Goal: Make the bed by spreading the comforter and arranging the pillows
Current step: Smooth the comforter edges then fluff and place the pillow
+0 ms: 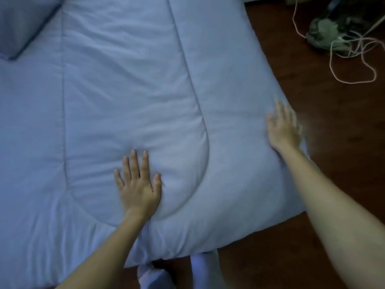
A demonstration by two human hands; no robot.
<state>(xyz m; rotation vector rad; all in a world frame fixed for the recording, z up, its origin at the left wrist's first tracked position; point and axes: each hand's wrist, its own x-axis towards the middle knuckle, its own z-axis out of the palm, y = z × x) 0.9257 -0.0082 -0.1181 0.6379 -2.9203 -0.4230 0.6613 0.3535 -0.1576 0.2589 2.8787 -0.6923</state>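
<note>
A pale blue quilted comforter lies spread over the bed and fills most of the view. My left hand presses flat on it near the foot corner, fingers straight and spread. At the comforter's right edge my right hand rests flat with fingers extended; it is blurred by motion. A pillow in a darker blue-grey case lies at the top left, partly cut off by the frame.
Dark wooden floor runs along the right side and the foot of the bed. A tangle of pale cords and a greenish bundle lie on the floor at the top right. My legs stand against the bed's foot.
</note>
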